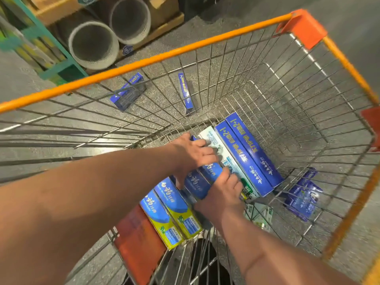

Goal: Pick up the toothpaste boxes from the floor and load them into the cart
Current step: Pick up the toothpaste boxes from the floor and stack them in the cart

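I see bright, even overhead light glinting off the wires of the cart, soft shadows below, motion blur smearing the edges, and wide-angle bending of its orange rim.

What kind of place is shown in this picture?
Probably a shop stockroom or a warehouse: a wire cart with boxes in it stands on a bare grey floor, and big rolls lie beside a green rack.

Long blue boxes, two, in cart: white "2+1" at the upper end of each; other Chinese print not surely legible.
Blue-and-yellow boxes: large white "白药".
Held blue boxes: same characters, partly covered.
Floor boxes: print blurred.
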Demonstrator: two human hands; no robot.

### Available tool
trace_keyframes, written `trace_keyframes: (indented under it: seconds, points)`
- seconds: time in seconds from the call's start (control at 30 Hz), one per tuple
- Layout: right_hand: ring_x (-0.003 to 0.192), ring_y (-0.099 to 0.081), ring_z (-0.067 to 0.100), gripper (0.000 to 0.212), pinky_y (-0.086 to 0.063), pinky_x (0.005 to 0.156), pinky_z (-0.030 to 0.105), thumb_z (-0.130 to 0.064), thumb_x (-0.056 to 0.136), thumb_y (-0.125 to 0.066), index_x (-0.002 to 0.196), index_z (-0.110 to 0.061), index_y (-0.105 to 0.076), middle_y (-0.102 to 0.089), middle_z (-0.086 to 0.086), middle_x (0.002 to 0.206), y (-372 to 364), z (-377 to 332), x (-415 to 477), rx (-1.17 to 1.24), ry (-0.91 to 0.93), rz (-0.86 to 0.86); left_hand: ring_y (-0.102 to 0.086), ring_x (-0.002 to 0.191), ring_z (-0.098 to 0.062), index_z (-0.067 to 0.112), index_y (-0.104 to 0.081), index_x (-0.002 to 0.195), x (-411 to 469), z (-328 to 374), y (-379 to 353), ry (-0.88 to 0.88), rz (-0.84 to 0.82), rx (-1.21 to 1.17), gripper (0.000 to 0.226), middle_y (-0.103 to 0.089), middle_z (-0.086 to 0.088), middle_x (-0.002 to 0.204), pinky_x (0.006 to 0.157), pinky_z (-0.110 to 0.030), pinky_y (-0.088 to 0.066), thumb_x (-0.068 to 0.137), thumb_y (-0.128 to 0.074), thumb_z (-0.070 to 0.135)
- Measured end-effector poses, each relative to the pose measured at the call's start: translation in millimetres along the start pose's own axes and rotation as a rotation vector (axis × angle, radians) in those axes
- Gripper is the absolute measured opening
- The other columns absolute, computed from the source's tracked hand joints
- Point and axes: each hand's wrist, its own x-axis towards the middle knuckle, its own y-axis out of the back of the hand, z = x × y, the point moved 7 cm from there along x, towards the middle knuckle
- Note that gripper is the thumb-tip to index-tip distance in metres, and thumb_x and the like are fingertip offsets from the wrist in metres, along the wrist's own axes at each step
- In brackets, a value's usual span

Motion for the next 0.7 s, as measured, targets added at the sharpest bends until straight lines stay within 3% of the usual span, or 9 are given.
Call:
trace_keyframes:
  seconds: [0.17,0.3,0.5,0.7]
  points:
    - [0.14,-0.011,0.031,0.139,-0.047,0.096,0.058,-0.065,0.055,-0.082,0.149,-0.024,0.012,-0.006,0.006,0.148,-7,0,2,0.056,-0.044,-0.101,-0.011,0.149,-0.022,0.043,0.008,0.154,-1,-2,0,-0.032,-0.019,-0.045,0.142,-0.005,0.011,0.163,0.109,-0.055,-0.03,0.051,-0.084,0.075]
    - [0.143,-0.012,0.034,0.133,-0.044,0.099,0.05,-0.048,0.059,-0.082,0.152,-0.025,0.01,-0.007,0.009,0.153,-5,-1,1,0.114,-0.034,-0.158,-0.002,0.149,-0.028,0.061,0.009,0.145,-6,-3,-3,0.012,-0.038,-0.172,0.138,0.008,0.017,0.162,0.096,-0.058,-0.043,0.048,-0.088,0.071]
    - [0.139,-0.015,0.035,0.11,-0.047,0.097,0.046,-0.042,0.065,-0.075,0.147,-0.024,-0.004,-0.011,0.011,0.153,-9,-4,-2,0.16,-0.063,-0.202,-0.008,0.145,-0.026,0.062,-0.002,0.145,-12,-3,-6,0.016,-0.026,-0.199,0.128,-0.004,0.008,0.161,0.092,-0.05,-0.045,0.052,-0.089,0.067]
    - [0.135,-0.025,0.035,0.112,-0.041,0.087,0.042,-0.051,0.072,-0.076,0.153,-0.021,-0.005,-0.022,0.009,0.146,-2,-6,-4,0.146,0.034,-0.154,-0.008,0.146,-0.024,0.061,-0.003,0.147,-12,-6,-5,0.016,-0.022,-0.218,0.125,-0.012,0.01,0.159,0.096,-0.045,-0.045,0.055,-0.088,0.065]
